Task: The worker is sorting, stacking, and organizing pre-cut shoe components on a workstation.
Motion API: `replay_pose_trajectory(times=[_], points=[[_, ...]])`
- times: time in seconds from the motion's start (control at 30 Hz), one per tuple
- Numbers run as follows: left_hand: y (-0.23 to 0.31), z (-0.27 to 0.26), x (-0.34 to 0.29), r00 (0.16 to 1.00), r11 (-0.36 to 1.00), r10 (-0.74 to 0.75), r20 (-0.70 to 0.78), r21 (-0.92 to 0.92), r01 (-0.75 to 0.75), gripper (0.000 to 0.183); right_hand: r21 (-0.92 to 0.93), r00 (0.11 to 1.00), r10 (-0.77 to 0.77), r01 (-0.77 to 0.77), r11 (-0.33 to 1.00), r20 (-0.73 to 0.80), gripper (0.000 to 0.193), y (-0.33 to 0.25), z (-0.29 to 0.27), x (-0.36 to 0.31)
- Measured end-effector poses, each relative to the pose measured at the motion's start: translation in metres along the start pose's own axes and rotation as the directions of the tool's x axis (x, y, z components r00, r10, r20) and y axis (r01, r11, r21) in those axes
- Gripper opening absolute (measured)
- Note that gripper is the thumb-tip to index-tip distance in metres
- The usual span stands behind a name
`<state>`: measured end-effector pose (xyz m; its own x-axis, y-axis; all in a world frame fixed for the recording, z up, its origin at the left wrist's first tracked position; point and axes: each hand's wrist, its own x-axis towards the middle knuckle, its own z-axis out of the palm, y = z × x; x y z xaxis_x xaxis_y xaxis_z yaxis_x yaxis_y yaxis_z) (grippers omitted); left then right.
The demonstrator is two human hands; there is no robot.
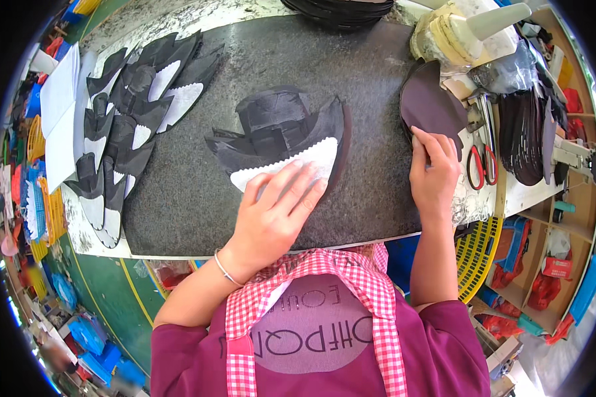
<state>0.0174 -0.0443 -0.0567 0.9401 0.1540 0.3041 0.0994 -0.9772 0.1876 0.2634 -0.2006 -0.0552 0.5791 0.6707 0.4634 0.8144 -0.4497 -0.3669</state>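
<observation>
My left hand (271,215) lies with its fingers stretched out over the white, zigzag-edged part of a black shoe upper (275,135). This upper rests on a dark work mat (185,205), and a curved dark brown edge shows along its right side. At the right, my right hand (437,169) pinches the near edge of a dark brown, rounded flat piece (434,99), which looks like leather. That piece sits at the mat's right side, apparently on top of others like it.
Several black-and-white uppers (122,126) overlap at the left, beside white sheets (59,126). A stack of dark pieces (338,14) lies at the far edge. To the right are a glue-stained pot (444,40), red-handled scissors (482,165) and a row of dark pieces (523,135).
</observation>
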Motion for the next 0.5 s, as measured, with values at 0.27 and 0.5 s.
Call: replay_pose_trajectory(times=[0.27, 0.5], points=[[0.005, -0.022, 0.032, 0.910, 0.531, -0.345, 0.229, -0.752, 0.390, 0.026, 0.215, 0.969, -0.246, 0.246, 0.945, -0.028, 0.036, -0.050, 0.002, -0.010], [-0.005, -0.010, 0.044, 0.780, -0.024, -0.331, 0.531, -0.831, 0.556, 0.014, 0.396, 0.937, -0.350, 0.315, 0.863, 0.018, 0.043, -0.076, 0.010, -0.027]])
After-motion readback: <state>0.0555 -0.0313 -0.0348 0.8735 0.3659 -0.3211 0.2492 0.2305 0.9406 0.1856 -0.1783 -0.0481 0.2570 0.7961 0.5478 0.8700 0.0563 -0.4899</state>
